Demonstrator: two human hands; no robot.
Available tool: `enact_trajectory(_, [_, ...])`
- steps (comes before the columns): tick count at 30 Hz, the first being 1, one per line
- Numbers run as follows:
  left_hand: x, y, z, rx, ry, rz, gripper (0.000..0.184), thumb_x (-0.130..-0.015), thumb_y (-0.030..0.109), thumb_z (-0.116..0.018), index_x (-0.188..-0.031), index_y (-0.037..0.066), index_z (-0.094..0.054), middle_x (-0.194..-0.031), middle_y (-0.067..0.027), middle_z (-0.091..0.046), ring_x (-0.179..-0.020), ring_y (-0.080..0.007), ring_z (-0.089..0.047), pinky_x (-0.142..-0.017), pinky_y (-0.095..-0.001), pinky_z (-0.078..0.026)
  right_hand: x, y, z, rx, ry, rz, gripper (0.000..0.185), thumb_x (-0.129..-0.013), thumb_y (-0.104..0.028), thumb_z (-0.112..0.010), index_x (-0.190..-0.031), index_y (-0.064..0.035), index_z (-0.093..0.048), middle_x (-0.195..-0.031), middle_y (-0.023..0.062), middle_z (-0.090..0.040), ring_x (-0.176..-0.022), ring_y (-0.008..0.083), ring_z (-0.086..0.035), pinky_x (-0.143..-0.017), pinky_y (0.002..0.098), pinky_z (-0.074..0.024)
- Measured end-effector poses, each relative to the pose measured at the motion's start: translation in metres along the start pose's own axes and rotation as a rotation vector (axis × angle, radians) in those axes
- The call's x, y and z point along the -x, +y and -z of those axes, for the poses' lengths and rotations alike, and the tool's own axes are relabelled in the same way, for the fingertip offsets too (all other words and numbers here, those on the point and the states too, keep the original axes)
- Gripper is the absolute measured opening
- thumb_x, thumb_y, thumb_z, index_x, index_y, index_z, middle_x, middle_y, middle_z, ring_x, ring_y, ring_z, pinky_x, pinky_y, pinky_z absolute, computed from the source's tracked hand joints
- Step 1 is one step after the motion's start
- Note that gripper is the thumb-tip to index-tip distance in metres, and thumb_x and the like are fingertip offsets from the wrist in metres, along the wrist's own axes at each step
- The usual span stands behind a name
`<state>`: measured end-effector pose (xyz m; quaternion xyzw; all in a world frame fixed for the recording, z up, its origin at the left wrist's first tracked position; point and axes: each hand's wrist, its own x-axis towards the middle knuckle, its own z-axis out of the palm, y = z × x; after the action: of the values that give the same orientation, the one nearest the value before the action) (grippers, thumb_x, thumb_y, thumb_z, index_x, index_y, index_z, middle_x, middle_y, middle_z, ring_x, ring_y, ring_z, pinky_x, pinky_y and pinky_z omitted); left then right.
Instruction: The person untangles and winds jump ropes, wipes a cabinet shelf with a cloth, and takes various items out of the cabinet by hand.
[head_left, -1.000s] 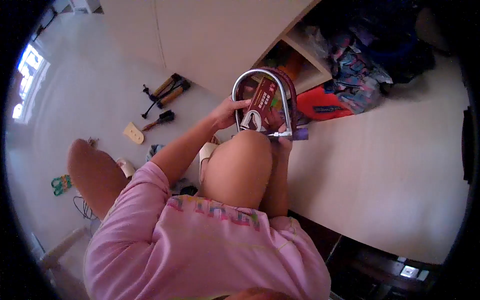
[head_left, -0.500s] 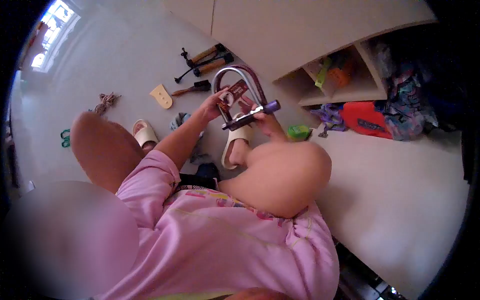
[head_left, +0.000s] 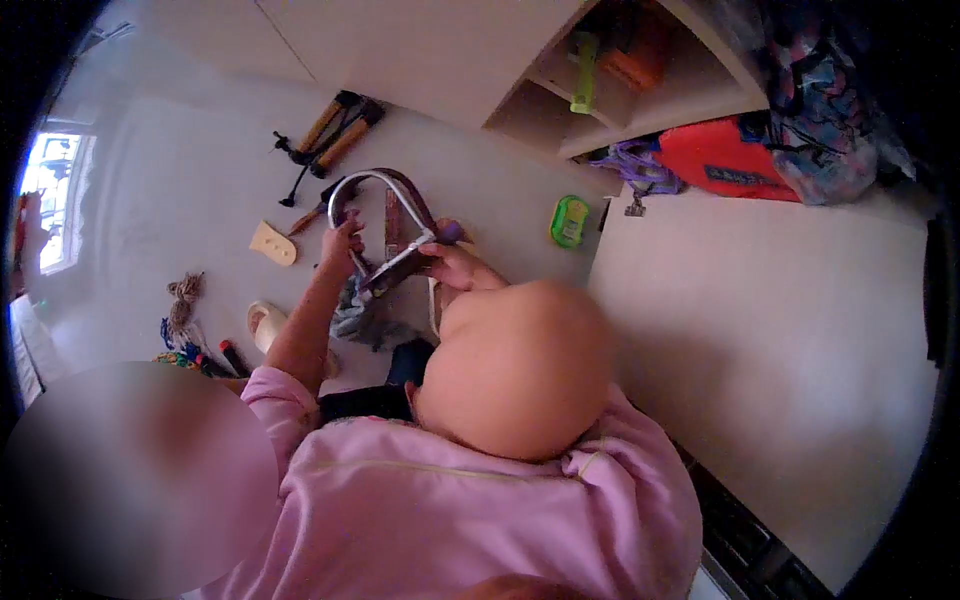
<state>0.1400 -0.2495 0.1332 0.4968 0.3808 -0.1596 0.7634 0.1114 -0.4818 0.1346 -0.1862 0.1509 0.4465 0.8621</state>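
Note:
A U-shaped lock (head_left: 407,190) with a silver shackle, a dark red second loop and a purple end is held up over the floor, tilted. My left hand (head_left: 343,245) is closed on the left leg of the shackle. My right hand (head_left: 460,267) is closed on the crossbar near the purple end. Within the loop, a dark red card (head_left: 393,222) shows as a narrow strip; its printing cannot be read. Gray cloth (head_left: 365,318) lies on the floor below the lock.
Pumps with tan barrels (head_left: 345,130), a brush (head_left: 308,217), a beige piece (head_left: 273,244), rope (head_left: 184,300) and a green item (head_left: 569,221) lie on the floor. At right are an open shelf (head_left: 690,105), a red bag (head_left: 715,160) and a pale board (head_left: 760,320).
The view has shifted. The lock and both hands now appear farther left, with the lock tilted differently. The card's printed face no longer shows. Both hands have kept hold of the lock.

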Motion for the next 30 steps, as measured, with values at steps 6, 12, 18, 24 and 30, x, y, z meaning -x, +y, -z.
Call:
enact_trajectory(6, [-0.024,-0.008,0.091,-0.164,-0.282,-0.165,0.03,-0.085,0.022,-0.048,-0.112,0.011,-0.042,-0.055,0.0053,-0.031,-0.044,-0.0066,-0.033,-0.04,-0.021,-0.028,0.061,0.004,-0.041,0.624,-0.015,0.256,0.027,-0.077,-0.01,-0.057,-0.102,-0.0026,-0.053,-0.093,0.0083,-0.058,-0.091,0.0206,-0.054,-0.082,0.0339,-0.043])
enact_trajectory(12, [0.017,0.023,0.14,0.041,-0.216,0.192,0.021,-0.086,0.022,-0.047,-0.105,0.013,-0.044,-0.055,0.0075,-0.029,-0.042,-0.0029,-0.027,-0.041,-0.0184,-0.024,0.019,-0.003,-0.03,0.694,0.116,-0.064,0.024,-0.079,-0.014,-0.057,-0.098,-0.0018,-0.054,-0.084,0.0078,-0.058,-0.075,0.0176,-0.058,-0.062,0.0301,-0.048])
enact_trajectory(18, [0.002,-0.016,0.207,-0.61,-0.159,0.283,0.022,-0.079,0.029,-0.057,-0.085,0.008,-0.053,-0.058,0.0036,-0.044,-0.047,-0.0074,-0.038,-0.041,-0.0242,-0.03,0.0,-0.019,0.0,0.683,0.692,0.33,0.017,-0.075,-0.014,-0.06,-0.085,-0.0008,-0.054,-0.072,0.0071,-0.058,-0.056,0.0169,-0.057,-0.046,0.0278,-0.0459])
enact_trajectory(24, [0.018,-0.044,0.175,-0.626,0.014,0.008,0.03,-0.075,0.027,-0.062,-0.089,0.004,-0.051,-0.066,-0.0061,-0.053,-0.056,-0.0158,-0.05,-0.052,-0.0306,-0.042,0.047,-0.061,0.054,1.516,1.533,0.694,0.054,-0.066,-0.023,-0.069,-0.11,-0.0068,-0.044,-0.11,0.0179,-0.047,-0.097,0.0312,-0.048,-0.076,0.0419,-0.0411])
enact_trajectory(30, [0.022,-0.048,0.156,-1.12,0.147,-0.285,0.047,-0.077,0.028,-0.057,-0.109,0.002,-0.034,-0.092,-0.0241,-0.055,-0.086,-0.0408,-0.054,-0.073,-0.0442,-0.042,0.101,-0.07,0.103,1.659,2.014,0.436,0.08,-0.059,-0.035,-0.073,-0.123,-0.0094,-0.033,-0.118,0.0229,-0.041,-0.108,0.04,-0.037,-0.089,0.0535,-0.0278])
